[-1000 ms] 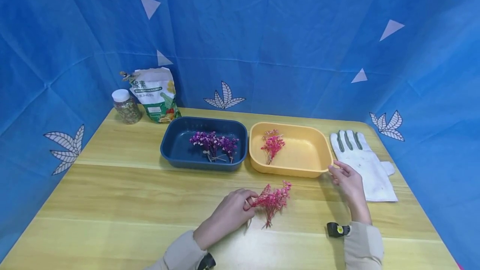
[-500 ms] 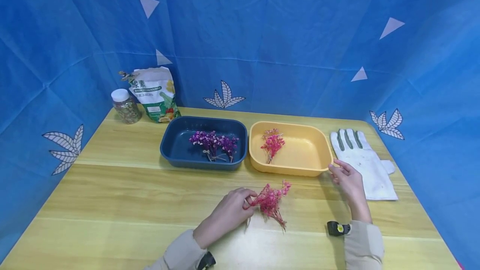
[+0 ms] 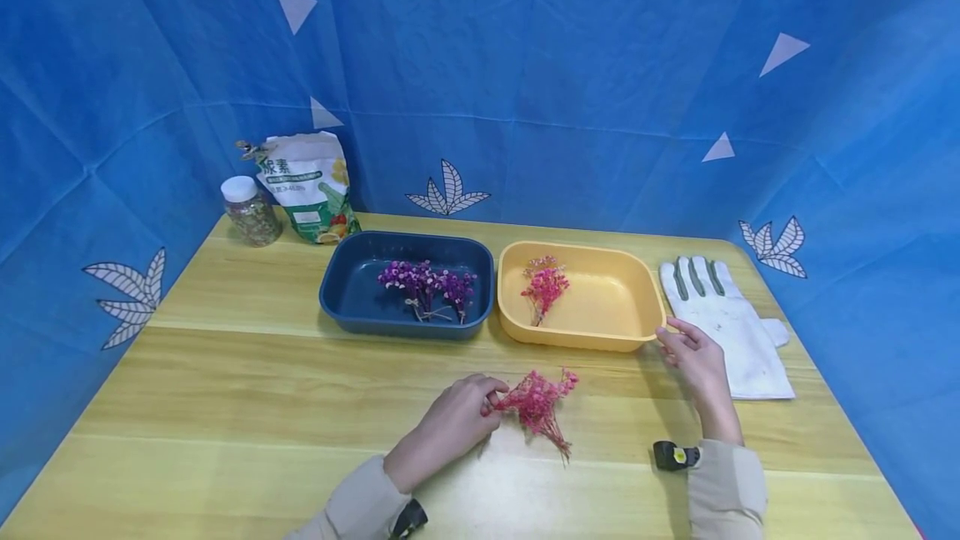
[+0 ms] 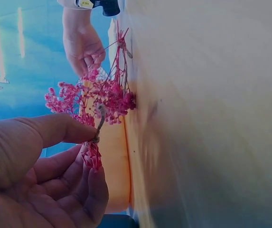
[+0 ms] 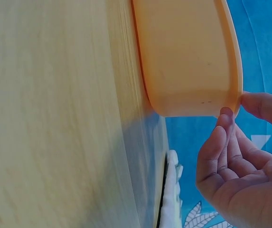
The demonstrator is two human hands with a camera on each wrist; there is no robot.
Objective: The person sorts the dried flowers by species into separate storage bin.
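Note:
In the head view my left hand [image 3: 450, 423] pinches the stems of a bunch of pink dried flowers [image 3: 534, 394] between thumb and fingertips. A twine tie [image 4: 100, 118] shows at the grip in the left wrist view. A second pink bunch [image 3: 553, 433] overlaps its blossoms, with its stems fanned toward the front right. My right hand [image 3: 696, 359] pinches the near right corner of the yellow tray [image 3: 592, 337], thumb on the rim [image 5: 239, 71] in the right wrist view. Inside that tray lies another pink bunch [image 3: 547, 288].
Left of the yellow tray stands a dark blue tray [image 3: 405, 326] holding purple flower bunches [image 3: 420, 280]. White gardening gloves [image 3: 731, 340] lie at the right. A lidded jar [image 3: 253, 215] and a white-green bag [image 3: 309, 190] stand at the back left.
The loose stem ends of the second pink bunch have swung to the right. My left hand has drawn slightly left with the flowers. My right hand stays on the tray corner.

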